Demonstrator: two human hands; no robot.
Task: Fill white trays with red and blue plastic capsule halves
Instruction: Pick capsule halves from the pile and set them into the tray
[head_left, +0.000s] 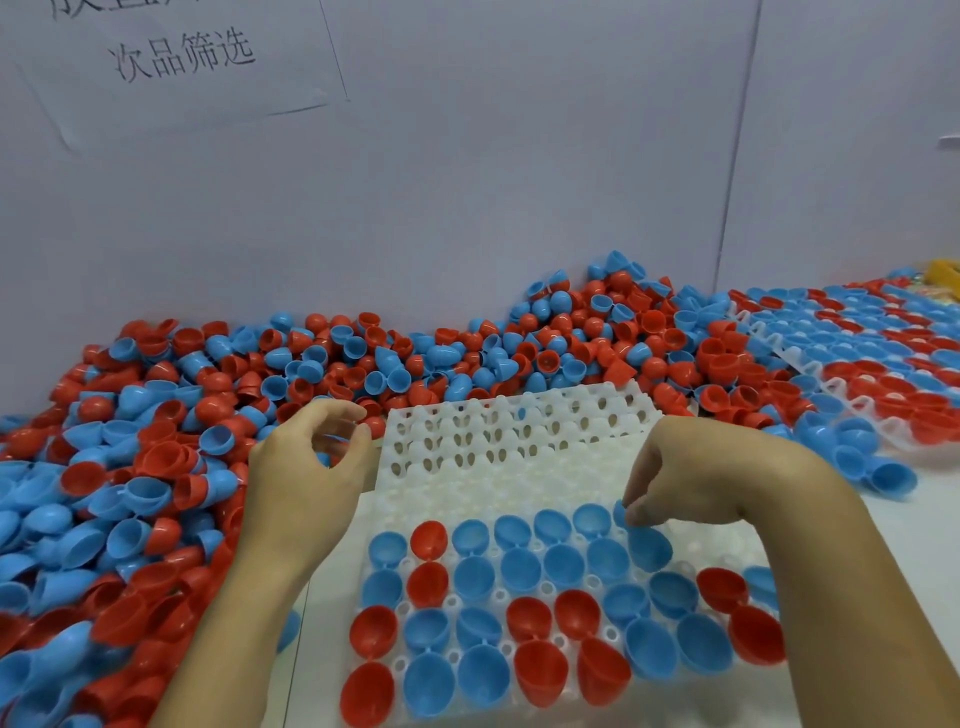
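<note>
While loose capsule halves (218, 415) crowd the tray (519, 473), left hand (311, 467) pinches one, right hand (691, 478) another.

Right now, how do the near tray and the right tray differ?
Near tray: far rows bare, capsules only in its near rows; it lies under both hands. Right tray: nearly every pocket that shows holds a capsule; no hand touches it, and loose capsules lie against its edge. Both are white pocketed trays with red and blue halves.
</note>
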